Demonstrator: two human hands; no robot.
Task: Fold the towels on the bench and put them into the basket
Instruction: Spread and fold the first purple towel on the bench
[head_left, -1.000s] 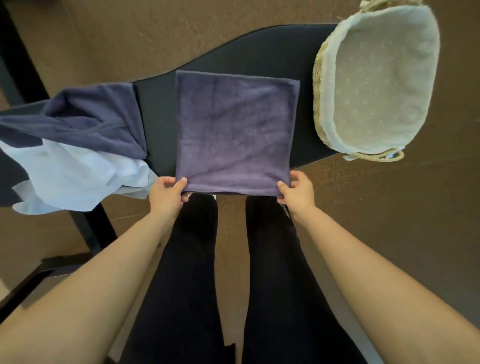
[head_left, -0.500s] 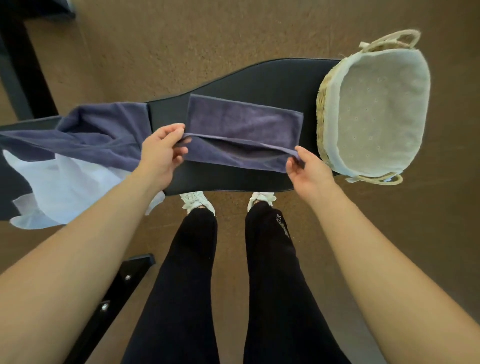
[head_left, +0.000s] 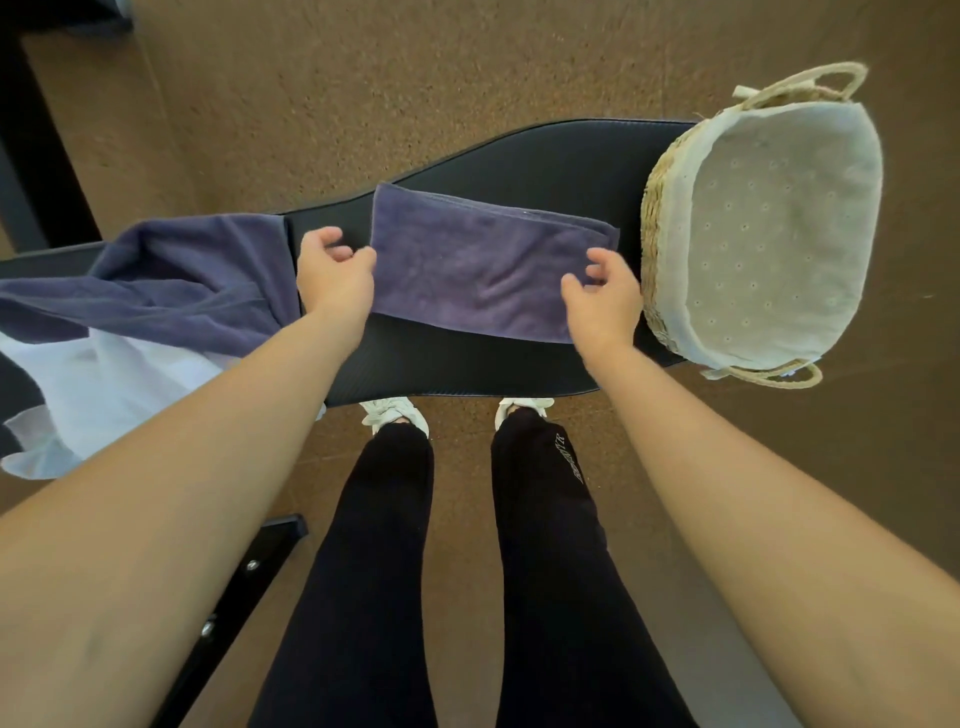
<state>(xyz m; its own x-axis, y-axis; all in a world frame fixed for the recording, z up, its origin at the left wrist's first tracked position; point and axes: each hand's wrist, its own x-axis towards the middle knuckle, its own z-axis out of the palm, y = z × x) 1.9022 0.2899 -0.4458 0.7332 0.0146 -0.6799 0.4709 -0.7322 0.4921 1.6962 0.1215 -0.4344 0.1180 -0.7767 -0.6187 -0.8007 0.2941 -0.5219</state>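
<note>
A purple towel (head_left: 483, 265) lies folded in half, a long strip across the black bench (head_left: 467, 364). My left hand (head_left: 335, 273) hovers at its left end with loosely curled fingers, the thumb close to the towel's edge, holding nothing. Over the towel's near right corner my right hand (head_left: 605, 299) hangs with relaxed, spread fingers, also holding nothing. The woven basket (head_left: 655, 218) with a pale cloth lining stands on the bench's right end, just right of the towel, with nothing inside.
A second purple towel (head_left: 182, 291) and a white towel (head_left: 104, 389) lie crumpled on the bench's left end and hang over its near edge. A black bench leg (head_left: 234, 587) sticks out low on the left. My legs stand against the bench's near edge.
Both hands lifted the towel's near edge and carried it to the far edge, folding it in half. They have since let go and pulled back slightly.
</note>
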